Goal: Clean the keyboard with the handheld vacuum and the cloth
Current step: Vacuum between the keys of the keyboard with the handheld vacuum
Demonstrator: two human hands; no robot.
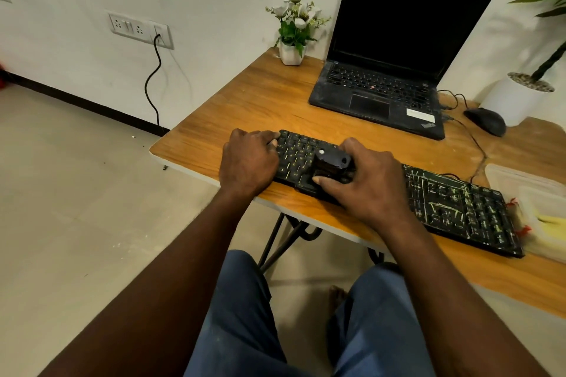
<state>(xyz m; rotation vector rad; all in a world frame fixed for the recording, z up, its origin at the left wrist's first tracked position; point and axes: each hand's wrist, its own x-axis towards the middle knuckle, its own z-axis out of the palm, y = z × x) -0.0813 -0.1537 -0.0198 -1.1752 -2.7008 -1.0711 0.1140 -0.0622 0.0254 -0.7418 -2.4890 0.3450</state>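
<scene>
Wooden table [245,95]: left hand [248,159] curled round the keyboard [459,202] end, right hand [367,184] round the handheld vacuum [332,159].

Your right hand [370,184] covers part of the small black vacuum [332,159] and long black keyboard [459,205]. The clear plastic tub [520,184] is blurred.

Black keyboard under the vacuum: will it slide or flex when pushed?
The long black keyboard probably stays stiff, lying flat on the wooden table. It looks light and could slide under the small black handheld vacuum in the right hand, so the left hand gripping its end likely helps.
</scene>
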